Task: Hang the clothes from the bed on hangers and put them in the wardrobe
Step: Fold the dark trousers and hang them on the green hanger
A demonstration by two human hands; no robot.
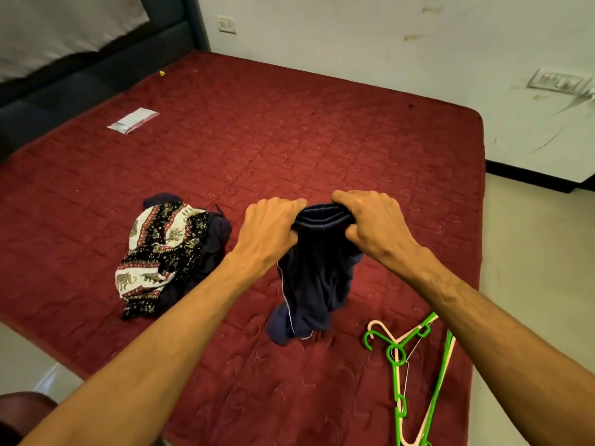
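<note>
Navy shorts [314, 278] hang at the middle of the view, gathered waistband up, with their lower hem crumpled on the red quilted mattress [289, 130]. The left hand [269, 226] and right hand [375, 220] are raised side by side, knuckles toward the camera, each with fingers curled tightly over one end of the ribbed elastic waistband, which bunches between them. Both forearms reach in from 7 and 5 o'clock. A thin white piping line runs down the soft, dark fabric. At 9 o'clock from the shorts lies a heaped elephant-print cloth [161, 249] in black, white and red, resting on another dark garment [212, 243]. At 4 o'clock a green plastic hanger [397, 352] lies across a pale hanger [381, 327] on the mattress. Far off at 10 o'clock lies a flat clear plastic packet [133, 120].
</note>
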